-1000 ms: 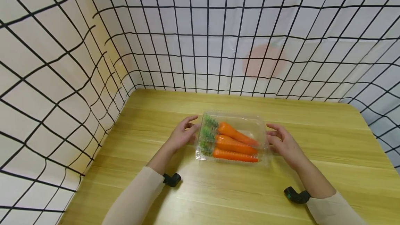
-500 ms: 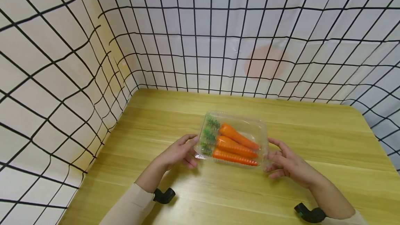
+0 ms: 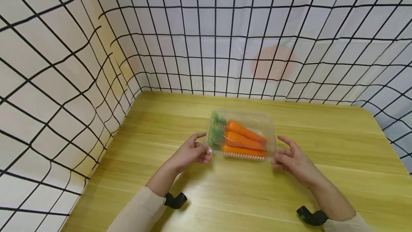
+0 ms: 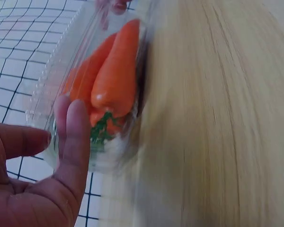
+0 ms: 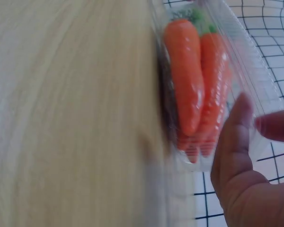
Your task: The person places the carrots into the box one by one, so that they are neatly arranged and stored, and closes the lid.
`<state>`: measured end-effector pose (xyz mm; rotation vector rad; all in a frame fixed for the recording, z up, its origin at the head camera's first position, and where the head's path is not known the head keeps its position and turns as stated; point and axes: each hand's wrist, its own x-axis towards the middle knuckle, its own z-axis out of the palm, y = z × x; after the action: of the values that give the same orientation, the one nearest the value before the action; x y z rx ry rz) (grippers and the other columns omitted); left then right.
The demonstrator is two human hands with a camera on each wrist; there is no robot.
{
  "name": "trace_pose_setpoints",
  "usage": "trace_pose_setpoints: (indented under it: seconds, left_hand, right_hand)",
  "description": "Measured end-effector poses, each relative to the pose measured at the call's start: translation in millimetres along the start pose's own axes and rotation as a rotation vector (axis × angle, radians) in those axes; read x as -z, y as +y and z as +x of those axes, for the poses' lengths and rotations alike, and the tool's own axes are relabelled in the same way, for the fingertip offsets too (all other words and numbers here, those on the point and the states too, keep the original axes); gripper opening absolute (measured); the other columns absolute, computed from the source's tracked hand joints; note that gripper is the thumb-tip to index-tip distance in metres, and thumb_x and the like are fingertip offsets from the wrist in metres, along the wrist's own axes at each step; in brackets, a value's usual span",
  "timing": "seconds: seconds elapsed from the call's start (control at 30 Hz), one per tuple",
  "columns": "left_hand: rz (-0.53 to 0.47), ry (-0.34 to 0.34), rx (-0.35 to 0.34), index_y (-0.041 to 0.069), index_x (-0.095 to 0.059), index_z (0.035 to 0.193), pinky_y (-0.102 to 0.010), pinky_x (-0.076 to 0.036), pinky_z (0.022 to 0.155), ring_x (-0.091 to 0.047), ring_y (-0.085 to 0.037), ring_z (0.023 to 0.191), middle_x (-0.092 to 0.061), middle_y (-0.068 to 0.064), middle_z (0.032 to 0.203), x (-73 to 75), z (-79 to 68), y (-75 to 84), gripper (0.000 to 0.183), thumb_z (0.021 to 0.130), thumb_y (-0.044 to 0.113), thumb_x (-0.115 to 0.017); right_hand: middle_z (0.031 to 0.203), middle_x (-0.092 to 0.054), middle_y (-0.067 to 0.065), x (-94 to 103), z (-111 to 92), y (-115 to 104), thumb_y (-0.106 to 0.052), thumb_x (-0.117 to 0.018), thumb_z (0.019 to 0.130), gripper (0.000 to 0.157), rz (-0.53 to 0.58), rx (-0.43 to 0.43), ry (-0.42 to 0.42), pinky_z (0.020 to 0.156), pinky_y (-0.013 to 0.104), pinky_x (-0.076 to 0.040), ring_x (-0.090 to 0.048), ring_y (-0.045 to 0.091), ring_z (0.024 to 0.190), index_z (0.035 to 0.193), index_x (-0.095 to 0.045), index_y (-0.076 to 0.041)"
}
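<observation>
A clear plastic clamshell box (image 3: pixel 268 128) with a ridged rim is in the middle of the table in the head view. Inside it lie orange carrots (image 3: pixel 244 139) with green tops (image 3: pixel 216 131) towards the left. My left hand (image 3: pixel 190 155) pinches the box's near left corner between thumb and fingers, one finger stretched forward. At the near right corner my right hand (image 3: pixel 297 164) pinches the rim likewise, its index finger extended. Both wrist views show a thumb and fingers on either side of the rim. Whether the box's underside touches the table cannot be told.
A wooden table (image 3: pixel 238 196) extends around the box. Black wire grid (image 3: pixel 199 46) stands along its back and both sides, with a pale sheet behind. A black wrist device (image 3: pixel 176 200) sits on each forearm.
Both hands have moved from the box's short sides to its near corners and now pinch there. Over the last half second the box has shifted slightly away from me.
</observation>
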<state>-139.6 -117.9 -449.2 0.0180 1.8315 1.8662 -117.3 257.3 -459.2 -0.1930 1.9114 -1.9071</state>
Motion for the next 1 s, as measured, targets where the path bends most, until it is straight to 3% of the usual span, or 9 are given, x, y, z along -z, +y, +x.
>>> trace_pose_setpoints:
  seconds: [0.1, 0.3, 1.0]
  left_hand:
    - [-0.013, 0.041, -0.012, 0.006, -0.024, 0.158, -0.035, -0.064, 0.076, -0.07, -0.018, 0.074, -0.064, -0.021, 0.1, -2.5, 6.0, -0.6, 0.063, 0.102, 0.008, -0.053]
    - [-0.029, 0.099, -0.02, 0.002, -0.029, 0.155, -0.03, -0.064, 0.071, -0.068, -0.015, 0.071, -0.062, -0.012, 0.091, -4.6, 15.3, -2.5, 0.057, 0.103, 0.002, -0.052]
    - [-0.007, 0.115, -0.006, 0.003, -0.033, 0.151, -0.029, -0.064, 0.07, -0.067, -0.013, 0.069, -0.062, -0.008, 0.086, -1.6, 23.1, -3.5, 0.053, 0.102, 0.0, -0.053]
  right_hand:
    - [0.107, -0.066, 0.002, -1.0, 3.5, 4.4, -0.006, -0.054, 0.105, 0.07, 0.063, 0.024, 0.037, 0.082, 0.026, -0.063, -0.073, 0.015, 0.089, 0.157, -0.008, 0.0]
    - [0.101, -0.068, -0.002, -1.1, 6.4, 9.7, -0.005, -0.056, 0.104, 0.054, 0.147, 0.014, 0.047, 0.081, 0.025, -0.062, -0.073, 0.011, 0.087, 0.15, -0.028, -0.011]
    - [0.101, -0.071, 0.001, -2.9, 8.7, 14.1, 0.002, -0.054, 0.103, 0.043, 0.361, 0.046, 0.011, 0.08, 0.023, -0.062, -0.074, 0.011, 0.087, 0.139, -0.039, -0.015]
